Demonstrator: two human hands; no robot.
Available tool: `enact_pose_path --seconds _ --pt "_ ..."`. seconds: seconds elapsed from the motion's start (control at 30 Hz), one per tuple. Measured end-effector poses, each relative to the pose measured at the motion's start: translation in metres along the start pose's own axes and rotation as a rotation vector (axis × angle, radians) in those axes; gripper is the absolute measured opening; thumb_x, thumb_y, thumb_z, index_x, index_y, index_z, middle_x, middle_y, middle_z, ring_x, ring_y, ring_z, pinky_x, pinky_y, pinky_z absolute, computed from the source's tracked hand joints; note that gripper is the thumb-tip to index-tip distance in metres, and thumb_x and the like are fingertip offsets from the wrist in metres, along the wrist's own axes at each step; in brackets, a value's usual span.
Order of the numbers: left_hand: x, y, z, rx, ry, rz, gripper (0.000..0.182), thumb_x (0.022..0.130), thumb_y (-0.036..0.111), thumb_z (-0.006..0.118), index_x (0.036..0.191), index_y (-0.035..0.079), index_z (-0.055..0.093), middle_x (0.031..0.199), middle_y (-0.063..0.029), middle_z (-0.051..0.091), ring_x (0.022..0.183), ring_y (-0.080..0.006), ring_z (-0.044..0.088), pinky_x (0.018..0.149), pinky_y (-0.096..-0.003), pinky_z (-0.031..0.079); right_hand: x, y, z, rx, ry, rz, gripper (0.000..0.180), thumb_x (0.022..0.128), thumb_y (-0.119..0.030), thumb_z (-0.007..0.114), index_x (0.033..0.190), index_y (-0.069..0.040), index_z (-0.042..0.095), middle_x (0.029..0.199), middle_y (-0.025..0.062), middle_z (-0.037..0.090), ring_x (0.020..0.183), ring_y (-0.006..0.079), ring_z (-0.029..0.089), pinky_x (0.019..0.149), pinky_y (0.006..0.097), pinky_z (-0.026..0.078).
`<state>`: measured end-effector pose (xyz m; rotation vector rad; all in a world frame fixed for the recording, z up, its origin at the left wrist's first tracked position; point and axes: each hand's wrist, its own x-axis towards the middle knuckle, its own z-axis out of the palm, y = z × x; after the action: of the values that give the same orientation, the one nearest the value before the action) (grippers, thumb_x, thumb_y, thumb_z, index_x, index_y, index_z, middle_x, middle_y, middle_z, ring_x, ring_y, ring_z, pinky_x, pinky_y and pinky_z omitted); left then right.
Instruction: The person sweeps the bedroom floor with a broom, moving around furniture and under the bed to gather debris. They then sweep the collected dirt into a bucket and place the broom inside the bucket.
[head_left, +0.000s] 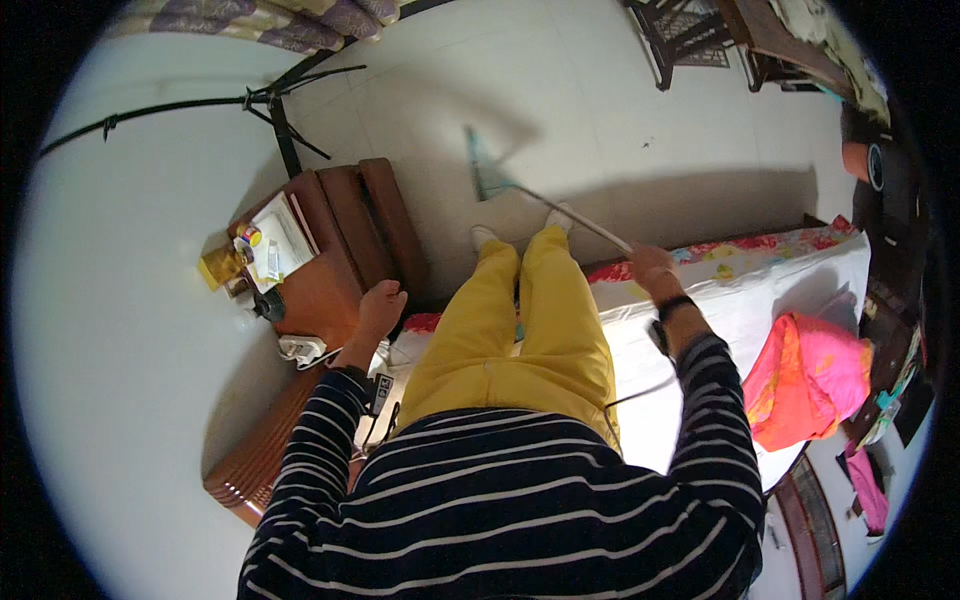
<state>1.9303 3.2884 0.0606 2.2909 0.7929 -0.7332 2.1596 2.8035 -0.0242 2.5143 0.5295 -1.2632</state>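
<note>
My right hand (654, 271) grips the upper end of a long thin broom handle (581, 217). The handle slants forward and left across the floor. At its far end, the teal broom head (489, 171) is blurred and looks to be at floor level, just beyond my feet. My left hand (381, 309) hangs beside the brown wooden bedside cabinet (326, 292), its fingers curled in with no object visible in them. Both wrists carry dark bands, and a black cable (637, 394) runs from the right one toward my waist.
On the cabinet lie papers (289, 232), a yellow box (219, 268) and a dark round item (270, 304). A bed with a white sheet (675, 360) and pink-orange cloth (814, 379) lies right. Dark wooden furniture (690, 41) and an orange bucket (859, 161) stand farther off.
</note>
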Motion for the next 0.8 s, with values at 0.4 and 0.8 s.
enact_pose_path --seconds 0.4,0.8 --pt "0.004 0.017 0.014 -0.094 -0.056 0.028 0.037 0.087 0.023 0.062 0.116 0.001 0.058 0.110 -0.0183 0.064 0.102 -0.0333 0.062 0.087 -0.0373 0.049 -0.088 0.132 -0.024 -0.114 0.048 0.189 0.030 0.096 -0.027 0.040 0.104 -0.007 0.061 0.101 0.0132 0.067 0.094 0.0320 0.065 0.081 0.0427 0.052" --pt "-0.002 0.050 0.026 -0.180 -0.034 -0.091 0.036 0.085 0.025 0.062 0.112 0.000 0.062 0.109 -0.0214 0.065 0.106 -0.0315 0.061 0.090 -0.0377 0.047 0.047 -0.065 -0.096 0.170 -0.138 -0.145 0.027 0.090 -0.019 0.048 0.104 -0.005 0.066 0.108 0.0167 0.066 0.096 0.0334 0.065 0.081 0.0456 0.053"
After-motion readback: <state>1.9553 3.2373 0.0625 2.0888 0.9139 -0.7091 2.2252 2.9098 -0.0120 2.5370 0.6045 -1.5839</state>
